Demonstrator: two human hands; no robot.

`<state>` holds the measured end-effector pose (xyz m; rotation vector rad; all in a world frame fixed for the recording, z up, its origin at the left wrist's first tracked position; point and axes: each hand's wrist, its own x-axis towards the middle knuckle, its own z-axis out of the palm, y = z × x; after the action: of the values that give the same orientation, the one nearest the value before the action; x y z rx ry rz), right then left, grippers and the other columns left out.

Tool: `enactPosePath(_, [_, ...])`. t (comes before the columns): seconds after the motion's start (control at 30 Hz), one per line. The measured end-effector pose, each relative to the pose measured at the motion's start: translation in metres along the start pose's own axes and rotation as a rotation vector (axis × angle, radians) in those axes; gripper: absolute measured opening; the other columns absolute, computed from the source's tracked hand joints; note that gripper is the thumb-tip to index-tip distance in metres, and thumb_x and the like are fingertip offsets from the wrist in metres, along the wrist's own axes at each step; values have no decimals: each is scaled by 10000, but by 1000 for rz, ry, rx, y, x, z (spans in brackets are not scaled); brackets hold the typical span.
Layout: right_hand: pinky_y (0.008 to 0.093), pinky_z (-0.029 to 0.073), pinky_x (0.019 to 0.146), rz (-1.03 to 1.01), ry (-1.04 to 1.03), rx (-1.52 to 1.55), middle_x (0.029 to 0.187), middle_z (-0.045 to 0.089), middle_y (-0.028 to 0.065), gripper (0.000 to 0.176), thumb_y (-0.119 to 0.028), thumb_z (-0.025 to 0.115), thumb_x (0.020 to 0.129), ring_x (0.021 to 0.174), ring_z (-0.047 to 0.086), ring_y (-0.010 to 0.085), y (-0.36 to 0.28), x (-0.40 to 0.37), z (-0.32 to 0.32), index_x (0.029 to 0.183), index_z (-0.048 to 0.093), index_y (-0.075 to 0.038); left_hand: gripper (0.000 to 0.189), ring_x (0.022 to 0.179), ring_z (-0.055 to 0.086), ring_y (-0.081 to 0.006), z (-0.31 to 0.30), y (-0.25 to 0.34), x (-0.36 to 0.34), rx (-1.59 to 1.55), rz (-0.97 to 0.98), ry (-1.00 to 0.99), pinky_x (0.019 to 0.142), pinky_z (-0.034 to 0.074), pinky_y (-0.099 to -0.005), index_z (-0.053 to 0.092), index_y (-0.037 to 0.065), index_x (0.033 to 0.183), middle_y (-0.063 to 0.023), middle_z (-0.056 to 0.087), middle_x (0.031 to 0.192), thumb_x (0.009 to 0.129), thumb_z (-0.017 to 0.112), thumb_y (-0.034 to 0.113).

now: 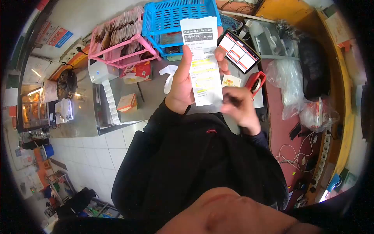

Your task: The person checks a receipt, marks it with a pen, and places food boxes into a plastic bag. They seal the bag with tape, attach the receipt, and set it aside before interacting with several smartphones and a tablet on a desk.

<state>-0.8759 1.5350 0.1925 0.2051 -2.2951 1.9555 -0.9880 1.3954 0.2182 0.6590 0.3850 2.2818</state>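
A long printed receipt (207,84) with yellow highlighted lines stands up in my left hand (182,80). The thumb lies along its left edge and the fingertips come round from behind on the right. Beside the receipt's lower right edge is my right hand (243,109), slightly blurred, with its fingers curled inward; what they hold, if anything, I cannot make out. A small white and yellow card (231,81) lies just above that hand. To the right of it sits a red tape dispenser (255,84).
Behind the receipt are blue baskets (163,19) and a pink rack (150,46) packed with packets. A tablet (239,51) leans at the back right. A label printer (102,73) trails a paper strip (110,99) near a small box (127,102). Plastic bags (286,84) lie on the right.
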Motion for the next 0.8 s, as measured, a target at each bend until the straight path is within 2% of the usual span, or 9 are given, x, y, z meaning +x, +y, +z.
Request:
enactPosePath(0.1, [213,325,520,202,139,139,647,562,-36,209,-184,720,845,597,430,24,-21,18,50,913,694,12,739,963,555,-203,7,16,-12,30,27,-1,922,450,-386,174,67,1489,-83,526,1134,964,379,544])
enactPosePath(0.23, [201,339,529,159,122,283,659,595,-35,160,-149,681,877,608,460,16,-18,27,79,913,701,6,608,973,544,-209,4,39,-36,52,59,39,968,431,-414,254,54,1452,-89,514,1117,956,422,364])
enactPosePath(0.33, [198,361,539,228,-58,76,670,627,-9,152,-147,651,898,611,498,24,-31,30,83,931,706,-10,445,921,521,-216,-12,54,-53,79,75,6,959,430,-453,434,60,1265,-62,469,988,979,373,395])
enactPosePath(0.43, [227,403,563,495,-237,48,716,657,56,287,-207,508,973,563,536,88,-48,38,80,981,690,15,491,923,508,-217,-20,76,-67,-105,64,-21,955,422,-481,420,66,1292,-58,461,979,991,340,447])
enactPosePath(0.5, [262,404,591,278,-10,307,740,643,94,487,-343,405,992,596,530,137,-40,34,91,945,675,60,533,930,494,-222,-23,89,-77,-118,70,-24,958,414,-497,411,87,1307,-54,445,963,987,321,503])
enactPosePath(0.57, [281,402,616,14,150,110,700,598,119,712,-483,255,968,623,546,186,-35,34,93,836,632,107,535,942,490,-222,-25,99,-85,-215,61,-84,957,411,-510,400,110,1327,-54,438,961,983,327,514])
enactPosePath(0.63, [292,443,672,103,42,91,711,592,106,941,-692,119,913,683,562,188,-37,26,70,785,645,77,555,950,486,-219,-24,110,-92,-196,52,-86,962,408,-523,380,126,1358,-53,435,959,978,337,528])
enactPosePath(0.73, [297,480,629,135,133,142,702,609,131,1000,-764,110,871,616,604,220,-57,23,85,746,637,77,592,957,488,-217,-23,120,-100,-195,60,-101,979,396,-537,347,134,1394,-55,435,964,970,347,546])
enactPosePath(0.8, [316,529,589,-28,157,188,718,610,154,910,-734,185,886,621,637,260,-68,28,105,790,616,62,616,971,491,-217,-22,124,-104,-187,60,-91,1003,381,-545,324,138,1414,-56,434,972,965,346,559])
